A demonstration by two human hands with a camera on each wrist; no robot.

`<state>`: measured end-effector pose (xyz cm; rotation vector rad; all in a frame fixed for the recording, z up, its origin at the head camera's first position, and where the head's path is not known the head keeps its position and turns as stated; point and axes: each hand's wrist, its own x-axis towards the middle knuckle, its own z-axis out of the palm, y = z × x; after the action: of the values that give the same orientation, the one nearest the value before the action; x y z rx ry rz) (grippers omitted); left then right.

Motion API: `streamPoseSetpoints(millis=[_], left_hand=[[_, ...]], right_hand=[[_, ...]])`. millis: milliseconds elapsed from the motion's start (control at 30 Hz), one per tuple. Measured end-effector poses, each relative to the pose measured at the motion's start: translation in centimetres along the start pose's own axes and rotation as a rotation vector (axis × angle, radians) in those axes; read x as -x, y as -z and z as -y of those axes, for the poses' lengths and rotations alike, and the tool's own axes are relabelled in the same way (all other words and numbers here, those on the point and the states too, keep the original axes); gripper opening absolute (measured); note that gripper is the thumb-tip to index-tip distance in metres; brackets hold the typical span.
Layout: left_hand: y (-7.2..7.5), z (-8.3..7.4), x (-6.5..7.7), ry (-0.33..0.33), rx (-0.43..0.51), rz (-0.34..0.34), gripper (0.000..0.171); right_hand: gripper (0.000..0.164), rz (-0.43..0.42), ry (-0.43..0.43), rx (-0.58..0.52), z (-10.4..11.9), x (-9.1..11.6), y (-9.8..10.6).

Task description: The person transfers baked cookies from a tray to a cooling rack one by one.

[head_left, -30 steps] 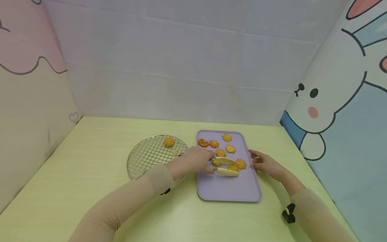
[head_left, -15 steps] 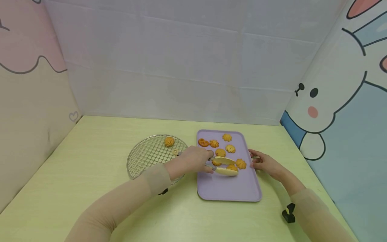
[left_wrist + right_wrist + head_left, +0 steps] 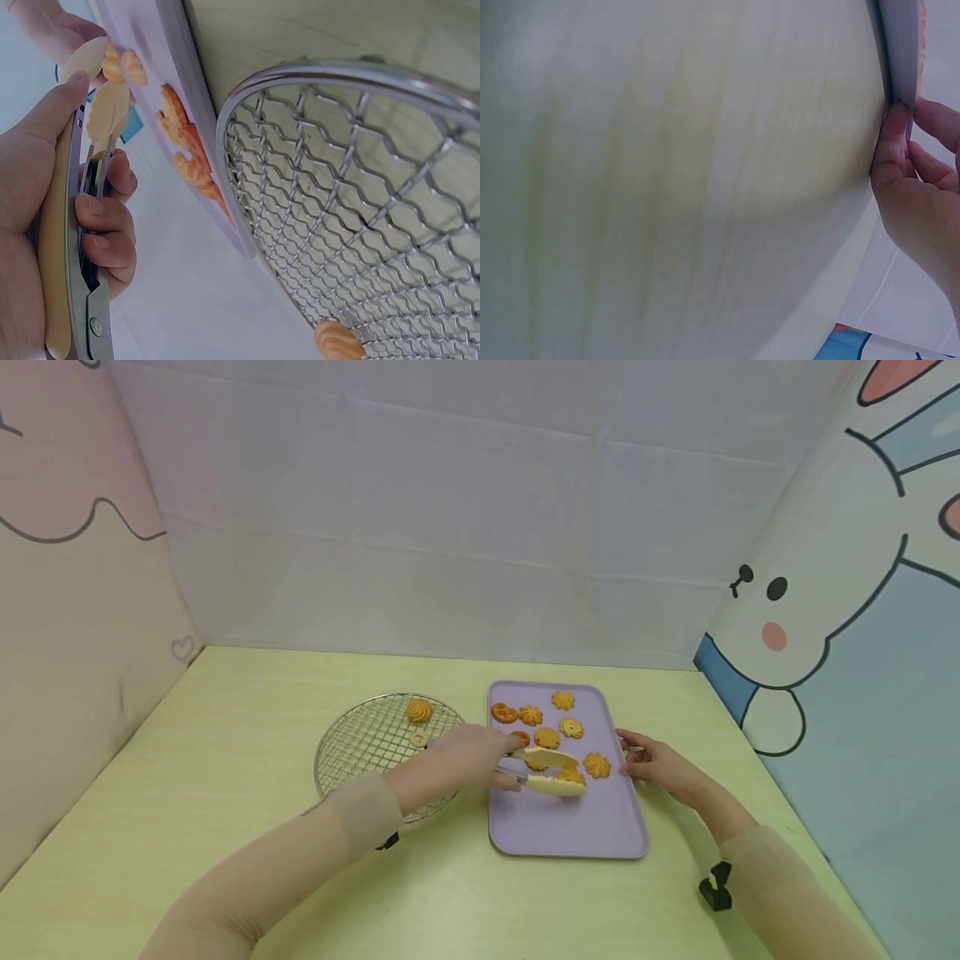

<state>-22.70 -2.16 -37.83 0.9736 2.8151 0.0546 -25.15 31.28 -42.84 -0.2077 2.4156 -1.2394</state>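
My left hand [image 3: 461,760] grips a pair of tongs [image 3: 553,758] with cream-coloured tips, held out over the lilac tray [image 3: 566,835]. A golden piped cookie [image 3: 572,775] sits between the two tips. In the left wrist view, the fingers and thumb wrap the metal arms of the tongs [image 3: 56,255]. On the tray's right side, my right hand [image 3: 667,770] pinches the rim, the thumb [image 3: 894,135] low against the tray edge and fingers above it. Another star-shaped cookie [image 3: 597,766] lies between the tongs and the right hand.
Left of the tray stands a round wire rack [image 3: 360,743] with one swirled cookie [image 3: 419,710] near its back edge. Several cookies, including a pretzel [image 3: 504,713], lie at the tray's back half. Printed cloth walls enclose the table [image 3: 247,710].
My left hand and the tongs have shifted slightly left, and the cookie between the tips has moved with them. A second pretzel now shows beside the hand. My right hand stays at the tray rim.
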Motion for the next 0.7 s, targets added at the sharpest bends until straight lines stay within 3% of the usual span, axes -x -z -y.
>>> streamPoseSetpoints(millis=[367,700], left_hand=[[1.5,1.2,2.0,-0.012,0.063,-0.051,0.065],[2.5,2.2,3.8,0.056,0.07,-0.089,0.064]], right_hand=[[0.066,-0.004,-0.009,0.014,0.1,0.1,0.1],[0.067,0.003,-0.001,0.001,0.1,0.1,0.1]])
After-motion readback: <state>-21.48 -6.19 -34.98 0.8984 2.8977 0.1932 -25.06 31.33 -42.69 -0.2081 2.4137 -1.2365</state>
